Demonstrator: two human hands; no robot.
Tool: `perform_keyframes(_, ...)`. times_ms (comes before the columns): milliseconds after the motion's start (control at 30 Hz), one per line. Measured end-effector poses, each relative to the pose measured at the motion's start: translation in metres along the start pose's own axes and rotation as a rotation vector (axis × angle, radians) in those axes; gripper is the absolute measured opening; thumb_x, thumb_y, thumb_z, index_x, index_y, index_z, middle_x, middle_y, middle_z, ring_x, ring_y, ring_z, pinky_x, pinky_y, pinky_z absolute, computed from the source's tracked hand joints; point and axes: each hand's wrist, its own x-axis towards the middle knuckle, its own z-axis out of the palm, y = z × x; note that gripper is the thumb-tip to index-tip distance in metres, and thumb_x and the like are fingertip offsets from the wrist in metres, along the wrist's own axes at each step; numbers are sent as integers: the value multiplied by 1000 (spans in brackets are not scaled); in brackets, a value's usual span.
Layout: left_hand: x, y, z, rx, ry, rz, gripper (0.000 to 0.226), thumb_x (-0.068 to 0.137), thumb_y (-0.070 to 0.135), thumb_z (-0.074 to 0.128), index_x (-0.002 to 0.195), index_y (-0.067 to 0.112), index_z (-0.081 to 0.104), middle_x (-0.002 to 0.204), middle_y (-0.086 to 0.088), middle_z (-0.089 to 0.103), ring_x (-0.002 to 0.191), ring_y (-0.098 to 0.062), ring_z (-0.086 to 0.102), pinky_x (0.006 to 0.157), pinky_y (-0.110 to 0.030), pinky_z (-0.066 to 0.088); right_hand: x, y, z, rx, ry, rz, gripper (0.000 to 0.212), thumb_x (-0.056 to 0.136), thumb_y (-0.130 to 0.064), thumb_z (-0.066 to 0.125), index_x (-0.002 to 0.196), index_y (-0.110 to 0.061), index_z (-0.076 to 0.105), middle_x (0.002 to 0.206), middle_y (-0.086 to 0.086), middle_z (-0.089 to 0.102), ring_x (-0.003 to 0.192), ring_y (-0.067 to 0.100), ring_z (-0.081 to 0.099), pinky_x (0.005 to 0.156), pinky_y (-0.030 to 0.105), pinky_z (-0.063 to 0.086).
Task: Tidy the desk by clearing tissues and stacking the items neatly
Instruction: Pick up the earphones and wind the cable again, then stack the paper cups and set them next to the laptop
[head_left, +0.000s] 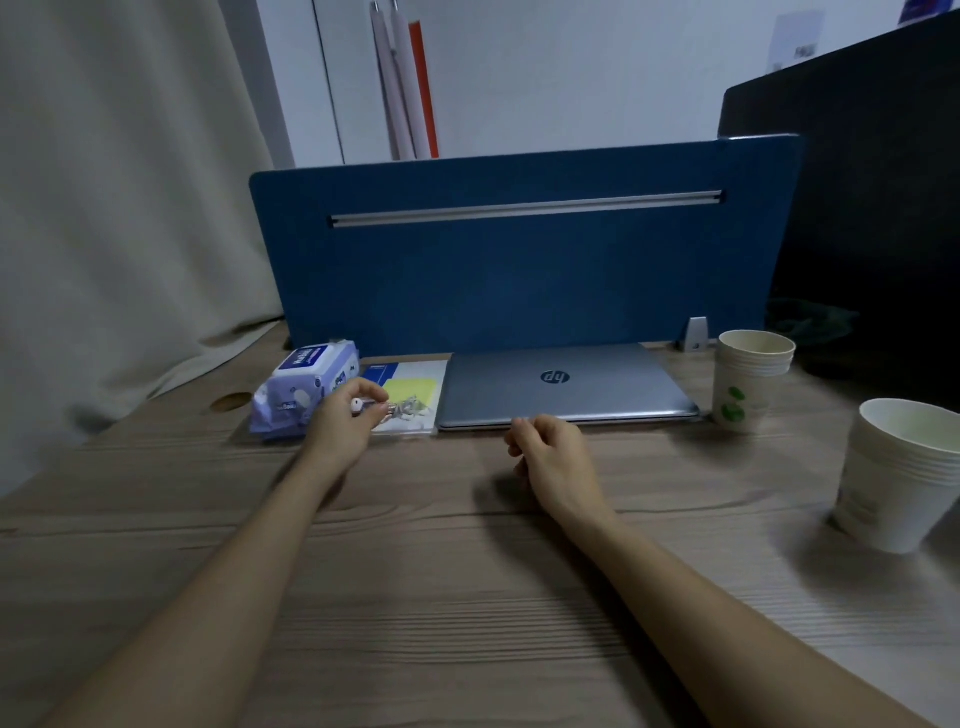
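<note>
A purple wet-wipe pack (306, 389) lies at the desk's back left. Beside it is a flat booklet (415, 387) with a yellow patch, and to its right a closed silver laptop (561, 384). My left hand (345, 423) hovers over the booklet's near left corner, fingers pinched on a small white object with a metal part (363, 407); what it is I cannot tell. My right hand (550, 457) rests just in front of the laptop's front edge, fingers loosely curled, holding nothing that shows. Two stacks of paper cups stand at the right, one far (748, 384), one near (904, 473).
A blue divider panel (519, 275) closes off the back of the wooden desk (441, 597). A curtain (104, 208) hangs at the left. A dark monitor (883, 208) stands at the back right. A round cable hole (231, 401) is left of the wipe pack.
</note>
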Motion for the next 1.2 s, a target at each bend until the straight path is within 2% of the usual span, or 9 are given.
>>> perform_keyframes(133, 11, -11, 7, 141, -42, 105, 12, 93, 14, 64, 98, 24, 61, 103, 13, 63, 101, -10, 58, 76, -23, 41, 6, 6, 1, -68, 12, -34, 32, 101, -35, 46, 87, -16, 68, 81, -6, 68, 75, 12, 62, 72, 32, 50)
perform_keyframes(267, 9, -13, 9, 286, -23, 195, 24, 92, 9, 64, 114, 19, 65, 115, 2, 65, 99, -12, 55, 80, -26, 40, 9, 8, 2, -107, 34, -51, 32, 100, -34, 48, 77, -19, 66, 73, -9, 65, 66, 3, 57, 59, 23, 40)
perform_keyframes(367, 3, -7, 5, 388, 13, 245, 32, 90, 4, 65, 121, 12, 66, 123, -10, 65, 109, -27, 57, 94, -37, 42, 9, 8, 1, -100, 47, -32, 33, 98, -33, 50, 75, -15, 65, 72, -1, 67, 69, 16, 61, 64, 34, 46)
perform_keyframes(467, -11, -3, 2, 430, 18, 293, 32, 90, 4, 65, 121, 12, 66, 125, -12, 63, 119, -31, 51, 102, -41, 38, 9, 9, -4, -65, 72, 11, 32, 96, -33, 51, 78, -10, 64, 76, 8, 69, 76, 28, 66, 72, 46, 52)
perform_keyframes(567, -29, 7, 6, 445, 3, 396, 32, 88, 3, 66, 118, 12, 67, 121, -10, 65, 117, -30, 52, 101, -37, 36, 7, 13, -17, -59, 125, 33, 28, 95, -29, 53, 77, -11, 63, 75, 8, 69, 77, 27, 66, 73, 43, 52)
perform_keyframes(767, -81, 42, 35, 402, -116, 476, 32, 91, 14, 64, 121, 23, 62, 124, 2, 63, 121, -18, 49, 103, -32, 36, -13, 15, -47, -146, 157, 58, 14, 91, -18, 55, 83, -13, 66, 76, -2, 66, 75, 17, 59, 64, 29, 42)
perform_keyframes(900, -118, 72, 64, 335, -225, 487, 32, 94, 24, 60, 126, 27, 58, 126, 7, 61, 119, -12, 50, 100, -28, 38, -41, 18, -89, -243, 135, 75, 13, 91, -17, 57, 89, -13, 69, 85, 0, 68, 82, 15, 61, 72, 24, 40)
perform_keyframes(1067, -151, 111, 105, 163, -330, 428, 30, 94, 22, 62, 124, 19, 60, 119, 4, 66, 107, -12, 60, 92, -25, 45, -82, 20, -159, -363, 39, 79, 13, 89, -19, 61, 92, -15, 73, 84, -4, 71, 80, 10, 62, 75, 23, 44)
perform_keyframes(1200, -174, 144, 146, 23, -435, 375, 29, 94, 18, 63, 122, 14, 60, 114, -2, 67, 103, -18, 64, 94, -34, 51, -111, 27, -215, -375, 84, 115, 13, 89, -23, 64, 83, -16, 74, 71, -6, 72, 62, -1, 62, 59, 14, 44)
